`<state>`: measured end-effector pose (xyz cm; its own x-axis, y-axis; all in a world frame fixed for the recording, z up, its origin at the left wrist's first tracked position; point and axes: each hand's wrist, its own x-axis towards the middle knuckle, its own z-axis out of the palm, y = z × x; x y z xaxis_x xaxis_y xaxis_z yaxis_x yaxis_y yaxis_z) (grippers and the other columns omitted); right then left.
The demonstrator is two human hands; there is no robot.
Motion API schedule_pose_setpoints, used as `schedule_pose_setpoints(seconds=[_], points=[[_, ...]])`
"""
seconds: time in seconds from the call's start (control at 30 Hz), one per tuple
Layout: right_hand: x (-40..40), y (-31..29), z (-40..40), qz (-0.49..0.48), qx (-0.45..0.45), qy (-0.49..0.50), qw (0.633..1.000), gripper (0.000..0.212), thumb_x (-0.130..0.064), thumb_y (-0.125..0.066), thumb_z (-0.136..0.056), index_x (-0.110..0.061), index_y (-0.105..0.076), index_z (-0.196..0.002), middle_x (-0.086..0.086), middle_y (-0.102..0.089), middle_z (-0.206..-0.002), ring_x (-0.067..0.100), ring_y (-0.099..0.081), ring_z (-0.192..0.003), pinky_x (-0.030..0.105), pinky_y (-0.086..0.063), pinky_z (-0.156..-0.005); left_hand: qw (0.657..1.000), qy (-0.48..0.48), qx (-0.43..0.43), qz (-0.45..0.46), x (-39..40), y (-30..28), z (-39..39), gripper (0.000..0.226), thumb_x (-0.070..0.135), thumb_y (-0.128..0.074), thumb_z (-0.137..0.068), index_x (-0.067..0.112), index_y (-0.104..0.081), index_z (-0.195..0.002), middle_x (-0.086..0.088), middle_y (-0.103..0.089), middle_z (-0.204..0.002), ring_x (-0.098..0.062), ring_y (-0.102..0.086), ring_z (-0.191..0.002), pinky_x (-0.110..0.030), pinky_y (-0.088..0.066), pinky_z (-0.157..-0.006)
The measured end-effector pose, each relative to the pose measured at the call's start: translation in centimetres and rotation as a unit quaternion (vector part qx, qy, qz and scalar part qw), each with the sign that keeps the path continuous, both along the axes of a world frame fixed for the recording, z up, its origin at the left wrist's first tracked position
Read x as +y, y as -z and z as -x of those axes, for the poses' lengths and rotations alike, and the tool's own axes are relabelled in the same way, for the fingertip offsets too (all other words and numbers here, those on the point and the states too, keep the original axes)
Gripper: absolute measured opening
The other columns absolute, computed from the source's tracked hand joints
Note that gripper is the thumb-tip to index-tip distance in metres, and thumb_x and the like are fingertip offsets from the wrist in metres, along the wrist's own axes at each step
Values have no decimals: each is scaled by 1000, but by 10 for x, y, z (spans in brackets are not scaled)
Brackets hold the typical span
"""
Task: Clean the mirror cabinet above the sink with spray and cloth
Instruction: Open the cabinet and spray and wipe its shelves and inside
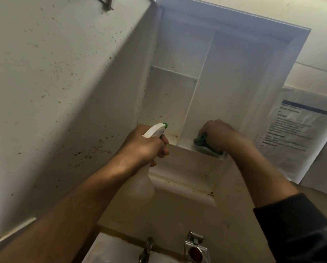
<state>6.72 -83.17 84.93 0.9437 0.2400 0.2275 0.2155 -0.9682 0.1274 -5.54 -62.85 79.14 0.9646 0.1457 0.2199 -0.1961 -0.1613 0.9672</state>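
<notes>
The white cabinet [225,73] stands open above the sink, with bare shelves and a vertical divider inside. Its door [64,92] swings out to the left, and its inner face is speckled with brown spots. My left hand [143,147] grips the neck of a clear spray bottle [140,188] with a white trigger head and green nozzle, held in front of the lower left compartment. My right hand [217,133] holds a green cloth [202,142] and presses it on the bottom shelf of the right compartment.
A sink [109,249] with a metal tap [146,249] lies below, with a square metal fitting [196,251] to its right. A printed notice in a plastic sleeve [293,135] hangs on the wall right of the cabinet. A ledge [183,188] runs under the cabinet.
</notes>
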Motion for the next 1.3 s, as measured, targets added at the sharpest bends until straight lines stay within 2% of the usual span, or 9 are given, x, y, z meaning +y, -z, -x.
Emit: schedule_pose_setpoints(seconds=[0.13, 0.27, 0.4, 0.57, 0.73, 0.83, 0.97, 1.1, 1.3], points=[[-7, -2, 0, 15, -55, 103, 993, 21, -20, -61, -94, -6, -66, -108, 10, -63, -98, 26, -62, -84, 32, -49, -71, 1000, 3, -3, -6, -1, -2, -4, 17, 1, -55, -83, 8, -70, -88, -6, -76, -75, -18, -69, -74, -30, -50, -59], [8, 34, -5, 9, -51, 93, 994, 26, -20, -55, -98, -3, -63, -116, 16, -61, -117, 32, -61, -105, 33, -46, -79, 1000, 7, -5, -7, -3, -3, -8, 17, 1, -55, -82, 9, -70, -87, -5, -76, -75, -17, -70, -74, -30, -50, -60], [24, 38, -11, 3, -59, 89, 994, 27, -20, -54, -98, -2, -62, -117, 16, -60, -118, 32, -59, -107, 33, -47, -82, 1000, 8, -3, -16, -3, -1, -10, 17, 1, -56, -83, 10, -70, -88, -3, -76, -74, -17, -70, -74, -29, -51, -58], [46, 44, -14, -68, -70, 4, 995, 18, -14, -62, -89, -9, -69, -105, 11, -66, -106, 27, -64, -91, 25, -41, -69, 1000, 3, -4, -15, -8, 1, -11, 17, 2, -56, -84, 12, -70, -87, -4, -76, -76, -17, -71, -76, -30, -51, -59], [15, 43, 0, -105, -32, -62, 992, 44, -3, -56, -87, -25, -67, -123, 4, -66, -120, 23, -61, -102, 23, -40, -76, 1000, 10, -4, -10, -15, 2, -8, 18, 1, -57, -85, 13, -70, -88, -4, -76, -76, -15, -71, -74, -29, -51, -58], [5, 43, 14, -66, -28, -75, 995, 45, -2, -57, -89, -27, -64, -127, 3, -64, -122, 21, -59, -104, 28, -46, -83, 1000, 11, -10, -2, -20, 1, -8, 18, 1, -57, -85, 13, -70, -88, -5, -76, -76, -16, -72, -75, -29, -52, -58], [-12, 15, 21, -6, 19, -24, 1000, 41, -6, -60, -88, -27, -66, -122, 2, -63, -119, 19, -58, -94, 26, -43, -74, 1000, 26, -15, 7, -24, 1, -7, 17, 0, -56, -86, 11, -70, -89, -8, -76, -78, -17, -71, -75, -30, -51, -59], [-18, -10, 8, 0, -46, 62, 997, 34, -4, -61, -87, -17, -67, -119, 11, -62, -118, 30, -62, -102, 27, -44, -75, 999, 29, -18, 19, -26, 0, -9, 18, 0, -54, -85, 8, -70, -89, -9, -76, -77, -12, -68, -67, -27, -49, -56], [-6, 36, -5, 30, -29, 60, 997, 24, -16, -53, -97, 1, -64, -110, 18, -62, -110, 34, -63, -97, 31, -44, -71, 999, 23, -28, 10, -26, 0, -9, 18, 1, -56, -84, 12, -71, -88, -5, -77, -77, -16, -72, -74, -28, -51, -56]])
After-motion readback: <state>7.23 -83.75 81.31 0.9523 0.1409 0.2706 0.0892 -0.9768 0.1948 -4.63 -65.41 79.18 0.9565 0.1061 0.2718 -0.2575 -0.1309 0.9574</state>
